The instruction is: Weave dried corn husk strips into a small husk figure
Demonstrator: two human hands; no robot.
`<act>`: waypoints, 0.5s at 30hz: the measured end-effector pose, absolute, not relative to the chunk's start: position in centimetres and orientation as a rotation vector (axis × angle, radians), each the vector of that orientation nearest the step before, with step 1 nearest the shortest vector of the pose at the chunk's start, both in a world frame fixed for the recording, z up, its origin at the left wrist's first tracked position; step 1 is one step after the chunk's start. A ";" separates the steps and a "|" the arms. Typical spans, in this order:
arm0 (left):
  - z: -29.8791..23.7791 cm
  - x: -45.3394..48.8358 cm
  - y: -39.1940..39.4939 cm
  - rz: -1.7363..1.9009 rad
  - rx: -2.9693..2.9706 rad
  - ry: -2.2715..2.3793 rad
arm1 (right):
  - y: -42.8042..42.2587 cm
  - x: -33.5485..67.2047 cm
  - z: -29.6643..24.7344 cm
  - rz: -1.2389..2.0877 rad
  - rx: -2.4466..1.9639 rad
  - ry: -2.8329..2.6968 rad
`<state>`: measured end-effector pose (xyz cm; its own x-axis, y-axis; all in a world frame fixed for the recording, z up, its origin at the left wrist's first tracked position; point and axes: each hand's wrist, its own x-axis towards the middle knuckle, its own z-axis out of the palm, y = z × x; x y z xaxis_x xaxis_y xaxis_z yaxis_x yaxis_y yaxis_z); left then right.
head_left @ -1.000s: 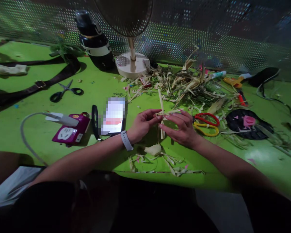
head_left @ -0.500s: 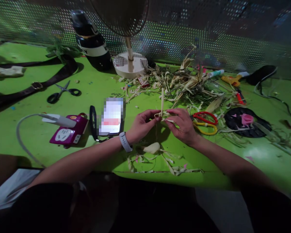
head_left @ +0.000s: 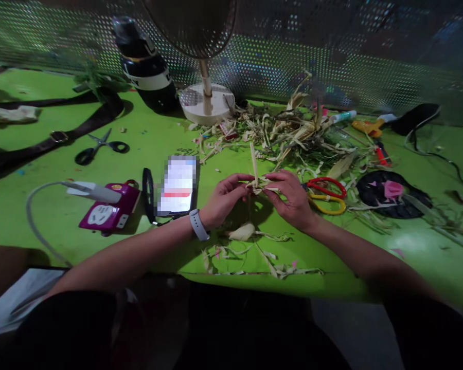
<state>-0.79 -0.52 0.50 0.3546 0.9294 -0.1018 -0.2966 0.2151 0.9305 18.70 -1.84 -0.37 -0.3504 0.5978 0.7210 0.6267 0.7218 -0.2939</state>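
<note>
Pinching the pale strips in front of you, you work over the near half of the green tabletop, between its near edge and the pile of dry husk along the far edge. The longest strip rises out of your grip with its free end toward the far edge, tipped slightly left; its long axis runs nearly square to the near edge. Whether it stands up or lies level is hard to tell. Shorter ends cross it, their axis roughly parallel to the near edge, reaching into your right hand.

Your left hand has thumb and index finger pressed together on the left side of the crossing. Your right hand pinches the ends on the other side, the fingers curled; the lower ones are partly hidden.

Below your hands, close to the near edge, lies a bulb-shaped husk piece, long axis almost parallel to that edge, its thin tail pointing right. A fine strand drops toward it from your grip; you cannot see whether they join. Just beside your right hand, the red-and-yellow-handled scissors point their loops away from you to the right.
</note>
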 end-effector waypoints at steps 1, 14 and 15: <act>0.5 -0.8 -0.5 0.981 0.982 0.790 | -1.8 18.7 -0.4 -0.040 -0.923 -2.053; 0.3 -0.4 -0.4 1.059 0.890 0.835 | -2.8 18.6 0.1 -0.549 -0.714 -2.230; 0.3 -0.4 -0.5 1.059 0.904 0.836 | -2.8 18.6 0.1 -0.525 -0.722 -2.234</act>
<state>-0.38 -0.46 0.35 0.2731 0.9529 -0.1317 -0.3489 0.2257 0.9096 18.59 -2.78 0.05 -0.5842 0.3388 0.7375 0.6320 0.7601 0.1515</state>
